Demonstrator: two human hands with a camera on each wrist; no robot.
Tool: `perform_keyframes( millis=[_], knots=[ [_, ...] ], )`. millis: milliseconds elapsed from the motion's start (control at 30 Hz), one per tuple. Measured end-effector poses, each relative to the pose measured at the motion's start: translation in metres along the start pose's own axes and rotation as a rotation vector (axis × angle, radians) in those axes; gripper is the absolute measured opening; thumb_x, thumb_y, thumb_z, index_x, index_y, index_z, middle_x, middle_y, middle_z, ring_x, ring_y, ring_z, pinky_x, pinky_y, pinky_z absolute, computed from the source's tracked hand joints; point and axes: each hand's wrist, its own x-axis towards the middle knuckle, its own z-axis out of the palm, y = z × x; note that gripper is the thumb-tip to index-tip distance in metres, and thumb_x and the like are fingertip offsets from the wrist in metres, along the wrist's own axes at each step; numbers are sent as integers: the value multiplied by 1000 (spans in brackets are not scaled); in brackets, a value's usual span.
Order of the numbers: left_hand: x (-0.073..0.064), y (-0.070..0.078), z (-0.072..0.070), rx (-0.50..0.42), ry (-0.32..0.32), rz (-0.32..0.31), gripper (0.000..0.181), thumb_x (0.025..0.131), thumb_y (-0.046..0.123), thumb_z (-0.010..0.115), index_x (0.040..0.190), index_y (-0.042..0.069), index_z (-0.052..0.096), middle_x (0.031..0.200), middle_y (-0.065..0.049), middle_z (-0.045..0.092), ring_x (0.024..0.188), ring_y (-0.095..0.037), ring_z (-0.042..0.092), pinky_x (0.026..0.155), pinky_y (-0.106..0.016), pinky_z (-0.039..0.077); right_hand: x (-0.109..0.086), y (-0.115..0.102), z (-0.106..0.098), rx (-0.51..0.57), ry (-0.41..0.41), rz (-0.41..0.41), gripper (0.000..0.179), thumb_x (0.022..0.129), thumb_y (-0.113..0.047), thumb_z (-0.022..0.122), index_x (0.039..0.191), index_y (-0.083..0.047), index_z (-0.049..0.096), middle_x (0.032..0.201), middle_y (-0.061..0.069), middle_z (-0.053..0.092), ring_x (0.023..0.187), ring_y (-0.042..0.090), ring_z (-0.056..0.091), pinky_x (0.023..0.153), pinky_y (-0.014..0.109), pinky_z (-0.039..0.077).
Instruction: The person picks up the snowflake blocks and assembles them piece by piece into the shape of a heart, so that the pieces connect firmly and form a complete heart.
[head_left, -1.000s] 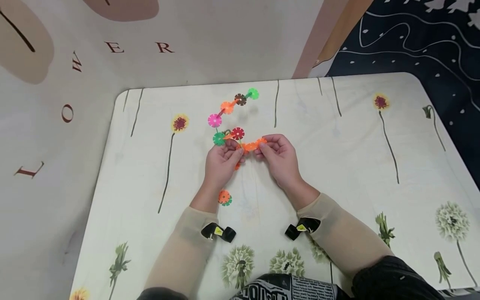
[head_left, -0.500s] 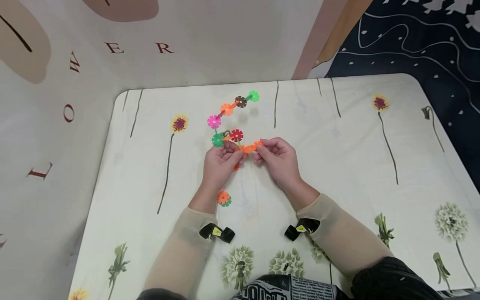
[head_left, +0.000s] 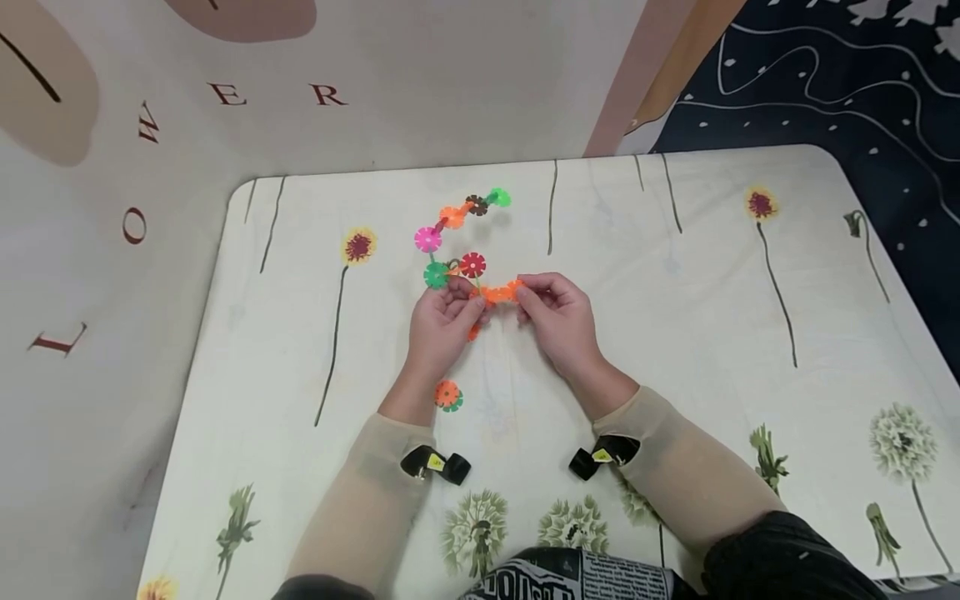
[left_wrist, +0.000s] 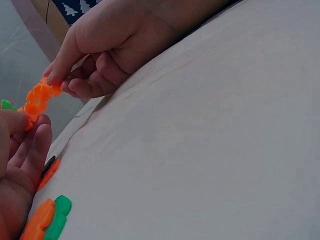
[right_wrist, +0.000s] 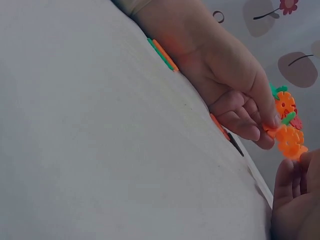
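Lime disc (head_left: 501, 197) farther left, hands (head_left: 441, 327) (head_left: 561, 318) in facing pinches

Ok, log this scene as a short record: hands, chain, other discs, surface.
Left hand: pinches one end of the orange section
Right hand: pinches its other end
Chain: notched discs in orange, pink, red, green and brown
Other discs: orange disc overlapping green disc; another orange disc partly hidden by the left hand
Surface: flower-print table

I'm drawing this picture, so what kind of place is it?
Maybe a home play or craft corner, though I can't be sure: there's a flower-patterned table, a lettered backdrop, and a chain of bright flower-shaped pieces.
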Motion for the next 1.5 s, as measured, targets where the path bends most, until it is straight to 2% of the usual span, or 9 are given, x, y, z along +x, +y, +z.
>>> perform_keyframes(
  millis=[167,367,500,733,1000,1133,1300,1433,1500],
  knots=[
    [0,0,0,3,-5,-2,21,103,5,71,119,-1,58,108,-15,70,91,-24,75,85,-30,64,-1,-2,0,32,-6,14,16,100,2,73,115,7,71,101,11,72,70,16,67,69,26,62],
    [-1,0,1,77,-33,19,48,98,5,78,138,6,50,108,-15,73,89,-23,71,84,-25,61,-1,-1,-1,74,-41,22,15,100,5,71,114,8,69,96,12,72,74,17,71,73,29,64],
    [-1,0,1,115,-57,51,59,95,4,81,143,8,46,111,-14,75,95,-23,74,89,-26,61,-1,-2,-1,44,-88,33,14,98,6,73,112,7,70,90,10,75,78,18,73,74,28,63],
    [-1,-1,1,64,-77,89,66,93,-1,82,145,5,43,109,-18,76,96,-27,76,90,-33,63,-1,-3,0,38,-160,37,15,95,9,75,109,12,70,96,15,76,79,16,74,74,29,64],
    [0,-1,0,59,-74,81,66,93,-4,81,147,4,44,107,-19,77,97,-25,78,90,-33,62,-2,-2,-1,-8,-173,-8,15,93,9,77,106,13,71,102,14,77,85,14,74,76,25,62],
    [0,-1,-2,25,-71,83,68,94,-4,79,150,3,41,108,-20,75,98,-26,77,90,-34,63,-2,-2,-1,-58,-186,-17,16,94,6,78,108,11,72,102,15,76,86,15,72,77,23,60],
    [0,0,-3,-29,-38,66,70,97,-5,75,155,8,39,109,-19,73,97,-25,74,87,-34,64,-2,-1,-2,-186,-239,-8,15,97,-1,77,111,3,73,97,12,72,86,19,69,76,24,59],
    [1,0,-3,-63,12,56,67,99,-5,72,154,12,38,107,-16,70,94,-26,72,84,-31,64,-3,1,-2,-305,-344,-65,14,96,-1,77,110,-1,75,104,8,75,93,20,71,82,28,60],
    [1,0,-3,-79,37,66,66,100,-5,71,154,11,38,109,-17,70,95,-27,71,85,-31,64,-3,2,-3,-401,-424,-147,13,96,-3,78,109,-5,77,110,4,76,101,18,69,90,32,58]
  ],
)
